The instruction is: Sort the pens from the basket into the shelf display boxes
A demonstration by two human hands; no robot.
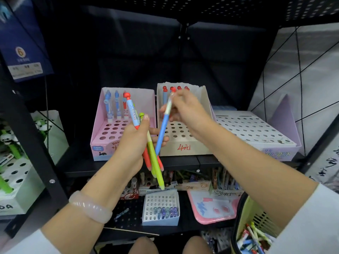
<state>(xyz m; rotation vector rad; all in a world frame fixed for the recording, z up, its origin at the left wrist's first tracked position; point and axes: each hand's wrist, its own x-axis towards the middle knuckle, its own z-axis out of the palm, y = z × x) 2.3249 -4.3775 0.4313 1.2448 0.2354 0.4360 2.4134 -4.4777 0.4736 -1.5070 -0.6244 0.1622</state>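
**Desk:** Where do you stand at this shelf, with pens in both hands?

**Caption:** Your right hand (185, 109) pinches a blue pen (162, 131) near its upper end, fingers curled round the barrel, and holds it slanted in front of the beige box (185, 149). Its lower tip crosses the bundle (152, 153) in your left hand (132, 142), which grips that bundle with the thumb pressed over the top. The blue pen is in no hole yet.

**Desk:** How much of the job looks done?

**Caption:** An early stretch, by the look of it. The pink box (100, 129) holds three pens upright in its back row, two blue and one red-topped; every hole in front shows empty. The beige box carries red caps along its back row, about four pairs, though your right hand hides part of that row. The lilac box (256, 131) on the right shows only empty holes.

**Desk:** And what is left?

**Caption:** The bundle counts at least four: one with a red cap and blue-white barrel, one green-topped, plus red and yellow-green barrels hanging below the fist. Overlap makes a firm count impossible. The basket (244, 217) at lower right has a loose heap inside, too tangled to number.
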